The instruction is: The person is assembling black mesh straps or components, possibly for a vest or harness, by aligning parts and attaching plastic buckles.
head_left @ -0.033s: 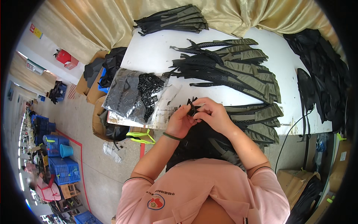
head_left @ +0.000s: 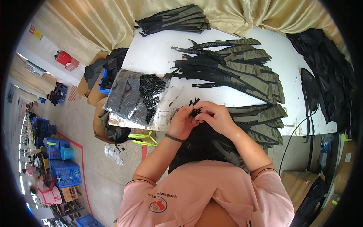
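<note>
My left hand [head_left: 181, 123] and my right hand [head_left: 216, 118] meet at the table's front edge, both closed. Their fingertips pinch a small black strap piece [head_left: 194, 112], with narrow dark ends sticking up past the fingers. Whether a buckle sits on it is hidden by the fingers. Below, a dark bundle of black fabric [head_left: 200, 142] lies across my lap. Beside my right hand, olive and black mesh shoulder straps [head_left: 261, 113] lie in a pile. To the left, a clear plastic bag [head_left: 124, 96] rests next to loose black plastic buckles [head_left: 151, 85].
More straps lie fanned out on the white table [head_left: 151, 49], with another stack [head_left: 174, 19] at the back. Black fabric pieces [head_left: 321, 75] hang over the right side. A cardboard box [head_left: 101, 121] stands left, blue crates [head_left: 65, 172] farther off. A black cord [head_left: 289, 147] hangs at the right.
My fingertips have shifted slightly around the black strap piece, and less of it shows between them. Everything else stays in place.
</note>
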Action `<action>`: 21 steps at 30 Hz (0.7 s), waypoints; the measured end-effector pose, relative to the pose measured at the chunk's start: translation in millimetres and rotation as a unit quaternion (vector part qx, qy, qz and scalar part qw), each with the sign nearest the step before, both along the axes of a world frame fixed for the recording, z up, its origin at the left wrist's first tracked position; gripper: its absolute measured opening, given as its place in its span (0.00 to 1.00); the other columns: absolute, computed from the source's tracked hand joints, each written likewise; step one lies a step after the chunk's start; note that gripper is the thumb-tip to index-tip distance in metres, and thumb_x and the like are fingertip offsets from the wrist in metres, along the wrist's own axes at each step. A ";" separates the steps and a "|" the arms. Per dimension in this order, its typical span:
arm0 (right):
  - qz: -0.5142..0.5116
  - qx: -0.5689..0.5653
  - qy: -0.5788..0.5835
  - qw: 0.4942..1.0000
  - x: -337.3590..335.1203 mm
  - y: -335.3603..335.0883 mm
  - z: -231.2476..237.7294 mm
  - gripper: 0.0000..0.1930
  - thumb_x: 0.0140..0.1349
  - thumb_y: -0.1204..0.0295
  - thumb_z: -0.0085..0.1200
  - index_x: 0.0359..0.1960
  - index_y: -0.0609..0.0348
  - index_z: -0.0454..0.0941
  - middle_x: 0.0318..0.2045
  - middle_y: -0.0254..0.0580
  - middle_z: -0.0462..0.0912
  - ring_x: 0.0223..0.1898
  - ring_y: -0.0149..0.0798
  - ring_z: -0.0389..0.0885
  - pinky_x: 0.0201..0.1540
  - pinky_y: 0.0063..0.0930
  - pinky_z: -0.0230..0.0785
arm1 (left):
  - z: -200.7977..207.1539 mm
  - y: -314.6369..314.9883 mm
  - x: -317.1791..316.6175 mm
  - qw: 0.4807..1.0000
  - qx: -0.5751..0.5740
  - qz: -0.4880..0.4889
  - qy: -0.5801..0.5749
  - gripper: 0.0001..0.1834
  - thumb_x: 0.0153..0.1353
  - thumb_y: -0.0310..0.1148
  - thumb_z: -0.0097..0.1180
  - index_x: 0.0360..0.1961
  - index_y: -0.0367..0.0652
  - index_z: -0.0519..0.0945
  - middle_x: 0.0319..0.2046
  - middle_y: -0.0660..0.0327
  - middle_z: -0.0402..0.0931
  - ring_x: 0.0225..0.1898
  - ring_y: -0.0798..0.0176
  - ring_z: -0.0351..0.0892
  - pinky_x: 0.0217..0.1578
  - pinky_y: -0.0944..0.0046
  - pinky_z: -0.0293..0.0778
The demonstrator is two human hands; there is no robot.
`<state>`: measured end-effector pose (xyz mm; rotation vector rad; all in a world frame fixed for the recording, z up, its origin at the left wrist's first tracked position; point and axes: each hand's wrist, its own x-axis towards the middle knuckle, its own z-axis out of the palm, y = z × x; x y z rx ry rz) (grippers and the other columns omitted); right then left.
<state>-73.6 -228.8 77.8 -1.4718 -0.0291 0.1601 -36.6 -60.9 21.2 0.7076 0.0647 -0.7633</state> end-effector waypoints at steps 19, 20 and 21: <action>-0.056 0.070 -0.044 0.995 -2.2 -3.8 -15.8 0.10 0.54 0.85 0.56 0.35 0.60 0.72 0.26 0.27 0.72 0.29 0.20 0.71 0.32 0.13 0.65 | 32.8 -23.7 -1.5 0.918 0.227 0.153 -0.288 0.05 0.61 0.26 0.55 0.32 0.40 0.71 0.26 0.66 0.74 0.25 0.76 0.72 0.26 0.77 0.69; -0.069 0.085 -0.028 0.994 -1.2 -3.5 -16.6 0.11 0.54 0.86 0.56 0.35 0.59 0.71 0.26 0.26 0.71 0.27 0.18 0.68 0.32 0.11 0.63 | 34.2 -25.8 -2.2 0.908 0.243 0.168 -0.298 0.05 0.61 0.26 0.56 0.31 0.39 0.71 0.26 0.66 0.74 0.26 0.77 0.71 0.27 0.77 0.68; -0.070 0.085 -0.028 0.993 -0.9 -2.9 -16.5 0.11 0.54 0.86 0.56 0.35 0.59 0.71 0.26 0.26 0.71 0.27 0.18 0.68 0.32 0.11 0.63 | 31.6 -26.5 -2.0 0.908 0.242 0.167 -0.298 0.05 0.61 0.26 0.56 0.31 0.39 0.71 0.26 0.66 0.74 0.26 0.77 0.71 0.27 0.77 0.68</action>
